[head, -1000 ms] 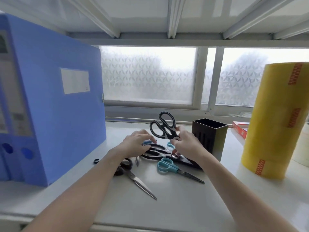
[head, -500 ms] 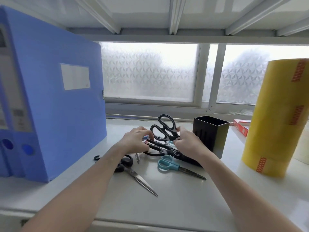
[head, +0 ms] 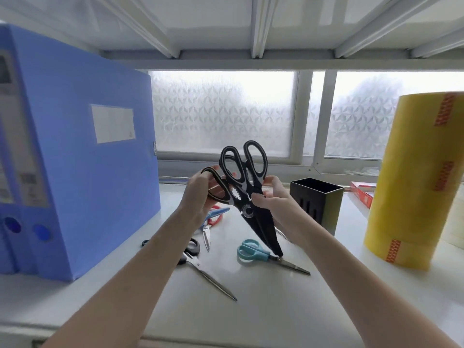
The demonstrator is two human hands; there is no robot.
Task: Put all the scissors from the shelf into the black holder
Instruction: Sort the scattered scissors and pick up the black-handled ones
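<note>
Black holder [head: 316,204] standing upright on the white shelf [head: 251,310], right of centre and toward the far side, near the window. Square, open top, slots in the front wall; nothing poking out of it, though can't see the bottom from this angle.

Both hands up above the shelf, working two pairs of big black kitchen scissors [head: 247,197] held together, handles up, blades pointing down and toward the near side, tips just over the teal pair. Left hand [head: 200,197] curled around the left-side handle loop, fingers closed on it. Right hand [head: 272,200] pinching the bundle just above the pivot, thumb and fingertips narrowed onto the handles. Hard to tell exactly which pair belongs to which hand, since they overlap.

Still lying flat on the shelf: teal-handled scissors [head: 253,252] near the middle, blades pointing right; black-handled long scissors [head: 200,267] partly hidden under the left forearm, blades pointing toward the near side; red-and-blue-handled pair [head: 213,217] further back, mostly behind the left wrist.

Blue file boxes [head: 82,177] upright on the left. Stack of yellow tape rolls [head: 411,182] on the right, just beyond the holder. Red box [head: 361,197] at the far right edge, behind the tape.
</note>
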